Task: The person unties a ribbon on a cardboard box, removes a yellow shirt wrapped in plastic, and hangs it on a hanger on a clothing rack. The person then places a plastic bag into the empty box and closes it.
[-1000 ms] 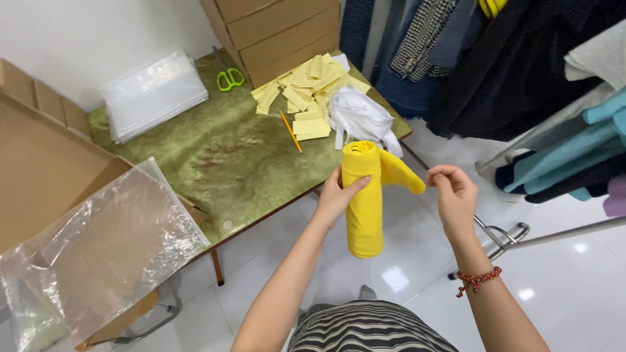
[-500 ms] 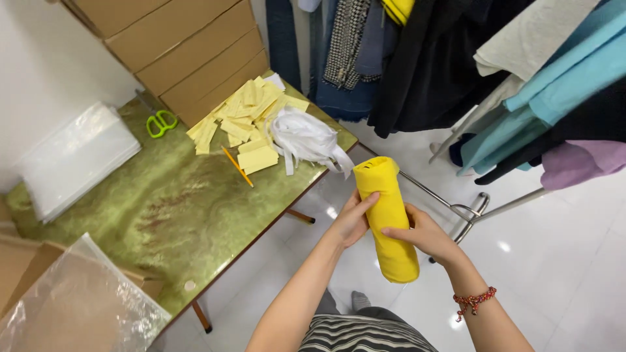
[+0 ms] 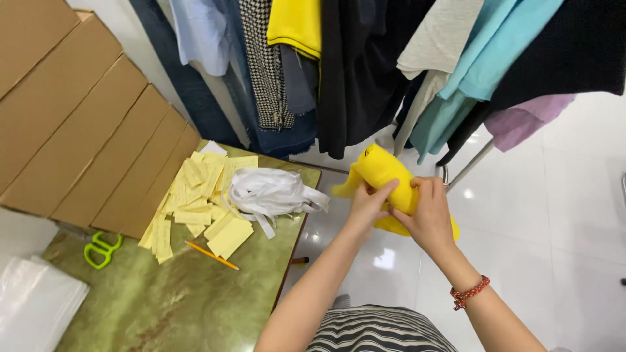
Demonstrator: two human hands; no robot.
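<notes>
Bright, even light; glare spots on glossy floor point(image 3: 385, 259).

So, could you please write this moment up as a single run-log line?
left hand: grips yellow garment | right hand: grips same garment | garment: bunched, held above floor beside green table | table: yellow paper slips, white strips

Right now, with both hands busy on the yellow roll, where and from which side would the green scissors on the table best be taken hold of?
Probably by the looped handles. The green scissors lie flat near the marble-patterned table's left part, apart from the pencil and the yellow paper slips. Come from above, since they lie flat with bare surface around them. Both the left hand and right hand grip the yellow fabric roll.
</notes>
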